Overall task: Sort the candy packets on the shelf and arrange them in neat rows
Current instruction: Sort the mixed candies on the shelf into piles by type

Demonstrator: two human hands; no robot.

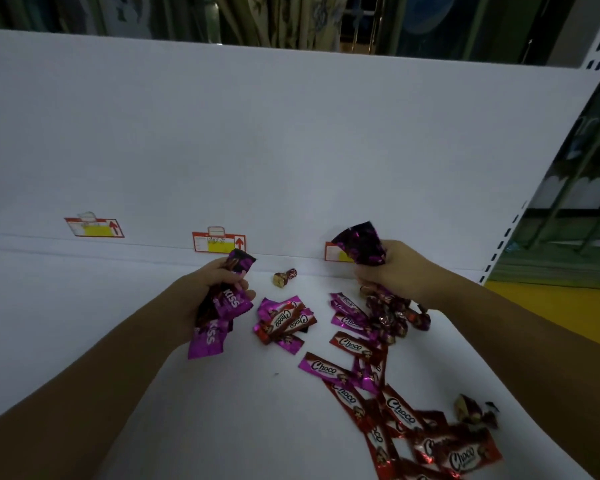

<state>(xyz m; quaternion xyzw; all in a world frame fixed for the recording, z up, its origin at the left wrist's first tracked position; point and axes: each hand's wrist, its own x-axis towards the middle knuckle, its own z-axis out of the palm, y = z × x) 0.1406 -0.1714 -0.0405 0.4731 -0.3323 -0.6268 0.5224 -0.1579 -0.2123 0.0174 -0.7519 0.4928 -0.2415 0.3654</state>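
Observation:
My left hand grips a bunch of purple Kiss packets above the white shelf. To the right, my right hand is closed on a dark purple packet held upright. Below that hand lies a heap of small twist-wrapped candies. Between my hands sits a small cluster of Choco packets. Several red and purple Choco packets are scattered toward the front right. One gold-wrapped candy lies alone near the back panel.
Three red and yellow price tags are stuck low on the white back panel. A slotted shelf upright bounds the right side. More twist candies lie at the front right. A yellow floor shows beyond the shelf.

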